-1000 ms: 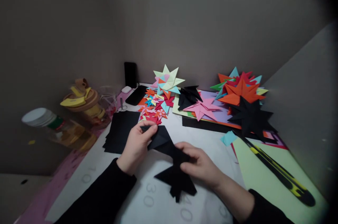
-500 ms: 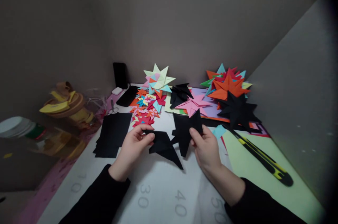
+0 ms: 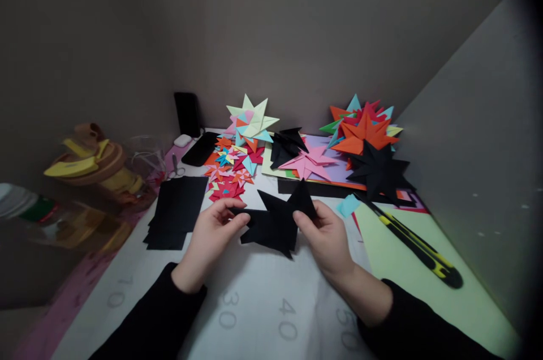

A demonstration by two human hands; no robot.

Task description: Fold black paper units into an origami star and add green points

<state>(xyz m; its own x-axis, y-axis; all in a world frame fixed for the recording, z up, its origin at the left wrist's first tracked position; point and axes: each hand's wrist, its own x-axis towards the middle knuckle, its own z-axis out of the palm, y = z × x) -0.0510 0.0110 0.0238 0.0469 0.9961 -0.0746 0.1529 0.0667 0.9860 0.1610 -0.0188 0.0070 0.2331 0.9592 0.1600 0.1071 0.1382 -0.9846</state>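
My left hand pinches a folded black paper piece by its left end, thumb on top. Between thumb and fingers of my right hand is a second folded black paper piece with pointed tips. The two pieces overlap above the white mat; whether they are joined I cannot tell, black on black. Left of my hands lies a stack of black paper sheets. Behind them are a pink paper star and black folded pieces.
A black and yellow utility knife rests on pale green paper at right. Behind it are a black paper star and an orange star. Small scissors, a phone, a bottle and a yellow-topped cup stand left.
The piece in my right hand has turned and moved left onto the piece in my left hand. A gap between them has closed. The whole view has shifted slightly.
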